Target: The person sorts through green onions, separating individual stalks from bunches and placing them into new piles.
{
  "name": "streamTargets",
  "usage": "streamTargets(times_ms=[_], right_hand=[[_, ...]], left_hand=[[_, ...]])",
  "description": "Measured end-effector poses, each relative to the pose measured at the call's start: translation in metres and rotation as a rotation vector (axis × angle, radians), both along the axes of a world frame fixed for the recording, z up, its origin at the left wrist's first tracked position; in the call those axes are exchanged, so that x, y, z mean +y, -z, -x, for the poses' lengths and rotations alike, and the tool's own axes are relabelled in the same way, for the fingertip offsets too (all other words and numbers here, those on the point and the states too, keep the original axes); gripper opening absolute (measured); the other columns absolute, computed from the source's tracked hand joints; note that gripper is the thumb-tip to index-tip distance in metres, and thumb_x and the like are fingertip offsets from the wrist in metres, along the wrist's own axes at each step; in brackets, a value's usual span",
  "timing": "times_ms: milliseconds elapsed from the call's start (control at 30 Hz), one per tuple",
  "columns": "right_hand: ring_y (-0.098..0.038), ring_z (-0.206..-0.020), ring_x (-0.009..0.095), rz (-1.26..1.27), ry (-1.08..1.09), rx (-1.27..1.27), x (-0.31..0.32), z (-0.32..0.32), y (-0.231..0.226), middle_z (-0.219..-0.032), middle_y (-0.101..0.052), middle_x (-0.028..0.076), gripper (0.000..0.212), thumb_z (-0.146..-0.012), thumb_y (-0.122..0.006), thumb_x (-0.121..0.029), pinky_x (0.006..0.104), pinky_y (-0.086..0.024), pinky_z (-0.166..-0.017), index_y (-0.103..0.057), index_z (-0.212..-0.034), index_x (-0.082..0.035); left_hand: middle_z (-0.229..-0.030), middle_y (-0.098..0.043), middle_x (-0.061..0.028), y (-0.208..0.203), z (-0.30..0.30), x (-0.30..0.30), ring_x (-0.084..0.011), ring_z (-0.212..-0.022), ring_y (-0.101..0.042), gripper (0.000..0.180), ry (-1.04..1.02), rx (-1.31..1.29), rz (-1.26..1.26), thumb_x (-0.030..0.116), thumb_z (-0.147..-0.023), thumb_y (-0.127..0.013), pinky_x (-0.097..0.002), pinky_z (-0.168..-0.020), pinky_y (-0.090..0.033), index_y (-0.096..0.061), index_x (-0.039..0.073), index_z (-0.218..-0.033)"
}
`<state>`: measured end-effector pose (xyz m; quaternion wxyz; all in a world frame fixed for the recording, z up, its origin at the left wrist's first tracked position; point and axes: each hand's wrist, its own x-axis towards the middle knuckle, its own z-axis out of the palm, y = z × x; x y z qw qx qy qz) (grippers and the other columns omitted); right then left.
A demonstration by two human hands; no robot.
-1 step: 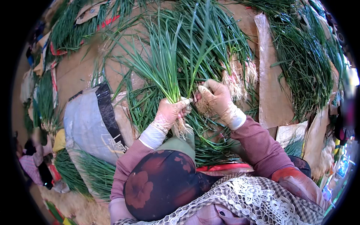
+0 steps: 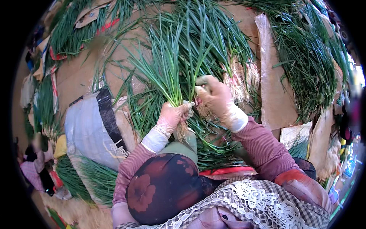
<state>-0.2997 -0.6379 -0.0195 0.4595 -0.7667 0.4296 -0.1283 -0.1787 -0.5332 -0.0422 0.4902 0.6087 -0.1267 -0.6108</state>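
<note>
My left hand (image 2: 173,116), in a pale thin glove, is closed around a bunch of spring onions (image 2: 173,76). Their green leaves fan upward and away, and their pale roots (image 2: 183,133) hang below the fist. My right hand (image 2: 217,97), gloved too, is just right of it with curled fingers, slightly smeared by motion. Pinkish bulbs with stringy roots (image 2: 205,110) show under its fingers; what exactly the fingers grip is hidden. A large pile of spring onions (image 2: 206,30) lies beyond both hands, its root ends (image 2: 238,82) toward the right.
Loose green leaves (image 2: 146,110) litter the ground around my legs. At left lies a grey-blue sack (image 2: 85,126). A brown strip of sheeting (image 2: 278,91) separates another onion heap (image 2: 309,65) on the right. A person (image 2: 36,164) is at the far left edge.
My right hand has shifted slightly left, and its index finger and thumb have moved. My left hand keeps the bunch in nearly the same place.
</note>
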Motion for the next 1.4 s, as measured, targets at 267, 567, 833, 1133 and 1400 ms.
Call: streamTargets(times_ms=[267,567,833,1133,1400], right_hand=[[-0.053,-0.056,0.016,-0.362,-0.27,-0.356,0.016,-0.014,0.013,-0.061,-0.054,0.006,0.02,-0.082,-0.049,-0.021,0.0275,-0.042,-0.051,-0.051,-0.074,-0.002],[-0.056,-0.081,0.027,-0.147,-0.709,0.52,-0.028,0.078,0.041,-0.086,-0.058,0.014,0.033,-0.08,-0.048,-0.03,0.0334,-0.042,-0.077,-0.055,-0.099,-0.005],[-0.056,-0.081,0.024,0.15,0.121,0.665,-0.127,0.083,0.075,-0.089,-0.059,0.013,0.03,-0.073,-0.056,-0.029,0.0291,-0.042,-0.073,-0.055,-0.095,-0.007],[-0.054,-0.06,0.02,-0.089,-0.008,-0.134,-0.073,0.056,0.044,-0.068,-0.056,0.008,0.019,-0.079,-0.052,-0.024,0.0307,-0.043,-0.057,-0.056,-0.083,-0.005],[-0.053,-0.07,0.032,-0.095,-0.124,-0.081,0.016,0.038,0.046,-0.071,-0.055,0.016,0.032,-0.081,-0.045,-0.036,0.0385,-0.041,-0.061,-0.055,-0.079,-0.006]], left_hand=[[-0.055,-0.051,-0.0033,0.031,0.003,-0.002,-0.0089,-0.043,-0.045,0.004,-0.079,0.211,0.143,0.006,-0.074,-0.052,-0.0196,-0.038,-0.034,-0.053,0.003,-0.072],[-0.061,-0.051,-0.0032,-0.019,-0.012,-0.014,-0.0104,-0.052,-0.05,0.018,-0.252,-0.055,0.253,0.015,-0.077,-0.055,-0.0212,-0.048,-0.043,-0.053,0.001,-0.088],[-0.059,-0.048,-0.0039,0.017,-0.002,-0.004,-0.0204,-0.065,-0.052,0.03,-0.044,0.552,0.209,0.016,-0.077,-0.052,-0.0314,-0.06,-0.043,-0.051,-0.006,-0.098],[-0.067,-0.054,-0.0071,0.028,-0.004,-0.002,-0.0168,-0.061,-0.051,0.032,0.007,0.502,0.076,0.018,-0.081,-0.047,-0.0277,-0.054,-0.044,-0.049,-0.005,-0.102],[-0.065,-0.057,-0.0031,0.018,0.015,-0.014,-0.0063,-0.049,-0.047,0.016,0.032,0.206,0.126,0.014,-0.078,-0.054,-0.0154,-0.044,-0.035,-0.059,0.0,-0.083]])
